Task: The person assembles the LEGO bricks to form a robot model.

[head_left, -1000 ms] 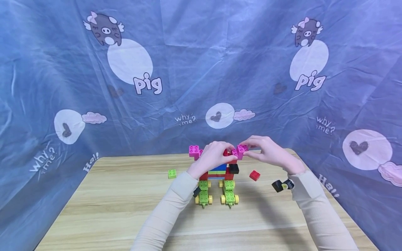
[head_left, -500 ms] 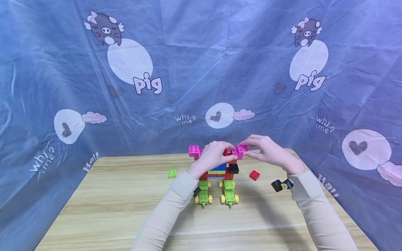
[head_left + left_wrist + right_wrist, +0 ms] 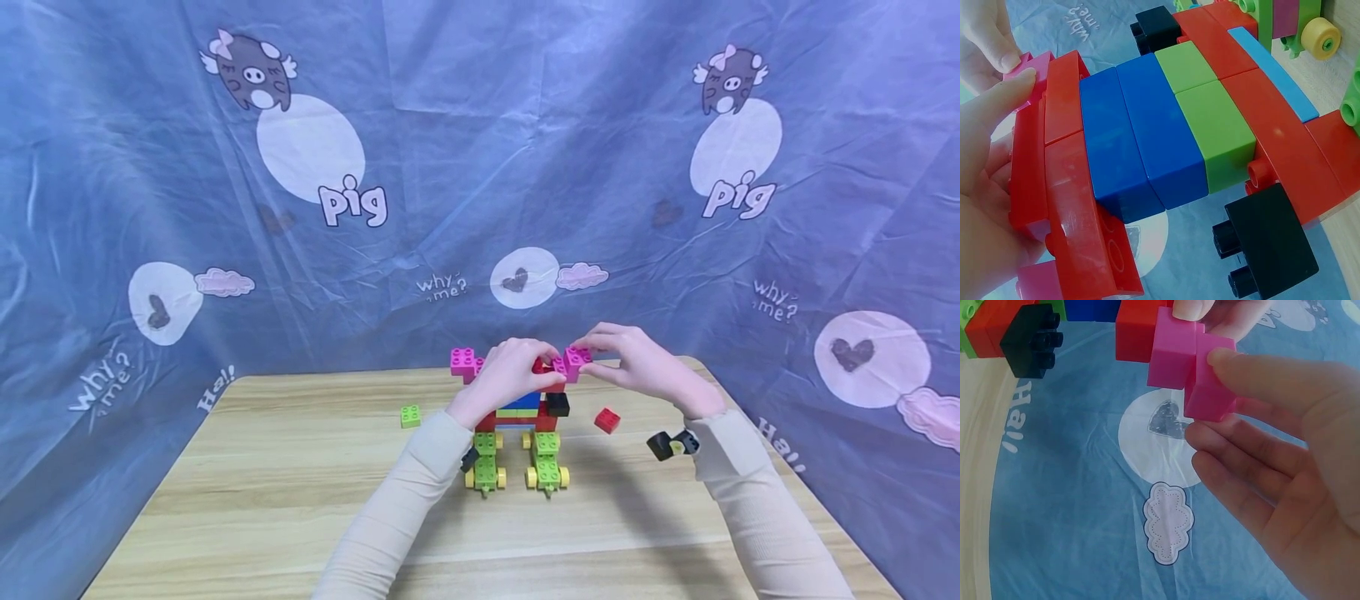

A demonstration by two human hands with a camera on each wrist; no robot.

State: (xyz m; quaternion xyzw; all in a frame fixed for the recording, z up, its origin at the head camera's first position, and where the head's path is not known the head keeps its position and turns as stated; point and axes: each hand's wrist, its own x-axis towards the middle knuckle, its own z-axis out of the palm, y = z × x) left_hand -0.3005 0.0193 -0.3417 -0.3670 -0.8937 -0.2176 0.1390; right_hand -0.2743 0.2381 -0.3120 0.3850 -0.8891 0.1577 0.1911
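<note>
A standing figure of toy building bricks has blue bricks [image 3: 1116, 131] and light green bricks [image 3: 1216, 125] in its middle, with red bricks [image 3: 1072, 206] on top. My left hand [image 3: 510, 367] reaches across that top; its thumb and fingers pinch an inner pink brick [image 3: 1172, 353] at the right end. Joined to that brick, slightly offset, is an outer pink brick [image 3: 1212, 394], which my right hand [image 3: 633, 358] pinches between thumb and fingers. More pink bricks [image 3: 462, 361] stick out at the figure's left end. A black brick [image 3: 1275, 244] juts from the side.
The figure stands on two green wheeled bases, a left base [image 3: 486, 473] and a right base [image 3: 548, 475], on the wooden table [image 3: 300, 500]. A loose light green brick [image 3: 410, 416] lies left, a loose red brick [image 3: 607, 420] right. Blue cloth [image 3: 420, 208] hangs behind.
</note>
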